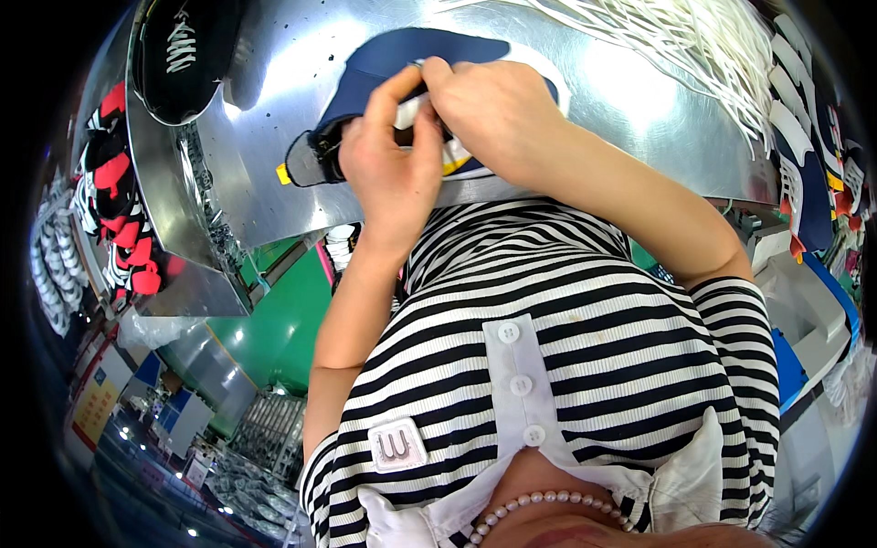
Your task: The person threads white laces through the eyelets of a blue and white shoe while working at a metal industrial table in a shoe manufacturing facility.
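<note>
A person in a black-and-white striped top leans over a shiny metal worktable [639,119], seen from a head camera looking down past the chest. Both hands meet at the table's near edge over a navy blue shoe upper [393,64], which lies flat on the metal with its dark collar end pointing left. The left hand [388,169] curls over the middle of the upper, thumb raised and fingers pressed closed against it. The right hand [493,110] comes in from the right, its fingertips pinched together with the left thumb on a small white piece, perhaps a lace end or tab; exactly what is hidden by the fingers. A thick bundle of white shoelaces [694,36] fans across the table's far right. A black shoe with white lacing [183,55] sits on a shelf at upper left.

The likely risk: the upper rests close to the table edge, so a firm tug could slide it off, or the small white piece could slip from the pinch.
</note>
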### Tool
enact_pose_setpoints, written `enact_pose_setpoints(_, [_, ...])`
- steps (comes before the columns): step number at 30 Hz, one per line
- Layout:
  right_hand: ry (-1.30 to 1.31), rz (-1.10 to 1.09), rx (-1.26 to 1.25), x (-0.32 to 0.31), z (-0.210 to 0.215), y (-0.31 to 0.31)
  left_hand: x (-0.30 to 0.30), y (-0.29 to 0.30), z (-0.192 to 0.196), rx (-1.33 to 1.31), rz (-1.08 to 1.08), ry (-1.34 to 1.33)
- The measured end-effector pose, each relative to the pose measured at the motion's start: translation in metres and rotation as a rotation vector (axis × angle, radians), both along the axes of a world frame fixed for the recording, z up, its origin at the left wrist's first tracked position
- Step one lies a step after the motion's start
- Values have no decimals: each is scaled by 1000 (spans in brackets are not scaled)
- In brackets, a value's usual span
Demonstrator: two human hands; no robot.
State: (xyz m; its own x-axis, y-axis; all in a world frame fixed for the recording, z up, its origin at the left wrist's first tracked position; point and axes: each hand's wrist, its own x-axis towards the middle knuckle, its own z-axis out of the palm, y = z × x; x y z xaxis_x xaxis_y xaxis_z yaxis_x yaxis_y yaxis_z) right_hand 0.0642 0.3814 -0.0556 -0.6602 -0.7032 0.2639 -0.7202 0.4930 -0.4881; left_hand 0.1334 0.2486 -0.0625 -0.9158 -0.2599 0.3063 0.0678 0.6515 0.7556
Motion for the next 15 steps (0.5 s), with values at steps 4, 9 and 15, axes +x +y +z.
enact_pose_setpoints(4, [-294, 25, 121, -20, 16, 11, 1, -6, 6, 202, 28, -103])
enact_pose_setpoints(9, [-277, -122, 59, -7, 50, 57, 3, -8, 19, 444, 59, -226])
enact_pose_setpoints(15, [-362, -330, -406, -11, -7, 28, -22, 4, 9, 302, 61, -147])
